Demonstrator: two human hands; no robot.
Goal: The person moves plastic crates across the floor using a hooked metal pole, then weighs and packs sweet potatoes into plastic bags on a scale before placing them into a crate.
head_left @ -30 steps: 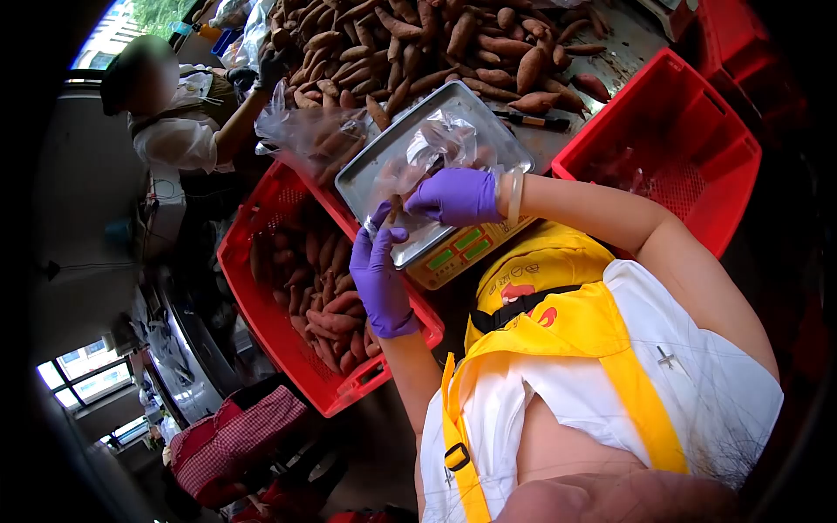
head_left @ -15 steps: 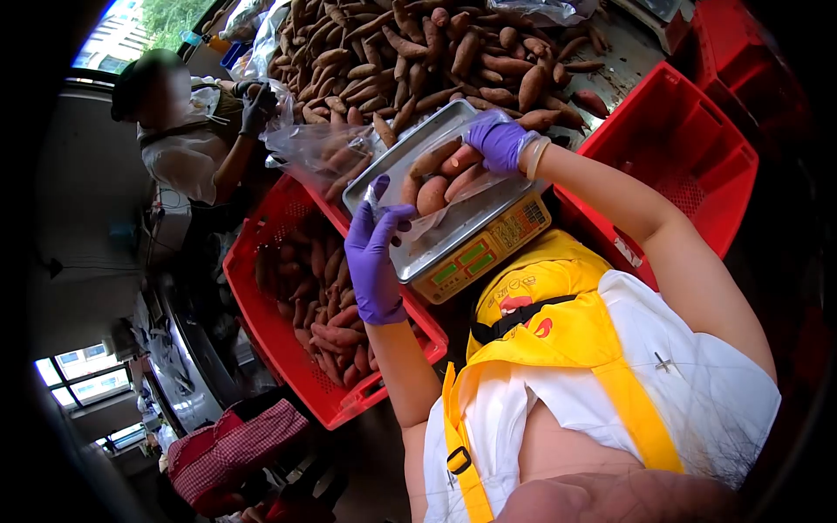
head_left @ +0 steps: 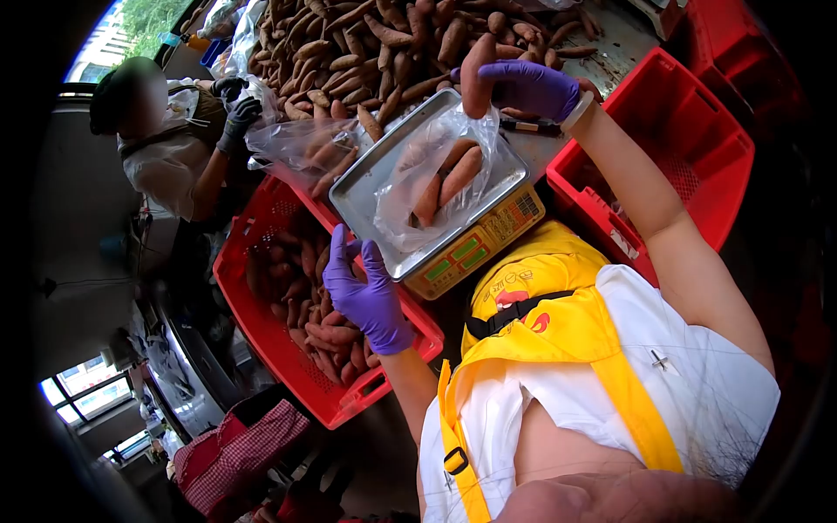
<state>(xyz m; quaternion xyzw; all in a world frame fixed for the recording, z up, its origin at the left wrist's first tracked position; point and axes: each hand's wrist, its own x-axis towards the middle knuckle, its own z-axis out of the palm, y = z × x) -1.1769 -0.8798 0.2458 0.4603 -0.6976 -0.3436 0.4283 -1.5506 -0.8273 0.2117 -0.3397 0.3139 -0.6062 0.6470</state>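
My right hand [head_left: 534, 89], in a purple glove, grips a large sweet potato [head_left: 477, 76] above the far right edge of the scale tray. The metal scale tray [head_left: 353, 193] carries an open clear plastic bag [head_left: 397, 205] with a few sweet potatoes [head_left: 460, 174] in it. My left hand [head_left: 366, 292], also purple-gloved, is at the near left corner of the tray, its fingers apart and nothing in them. Below the tray is the scale's yellow panel [head_left: 478, 248] with green displays.
A large pile of sweet potatoes [head_left: 349, 61] lies beyond the scale. One red crate [head_left: 349, 405] at left holds sweet potatoes; another red crate [head_left: 724, 192] stands at right. A gloved co-worker [head_left: 170, 157] holds a bag at the upper left. Another clear bag [head_left: 301, 144] holds sweet potatoes.
My right hand has moved from the bag up to the pile side and now holds a sweet potato. My left hand has let go of the bag, which rests on the tray.
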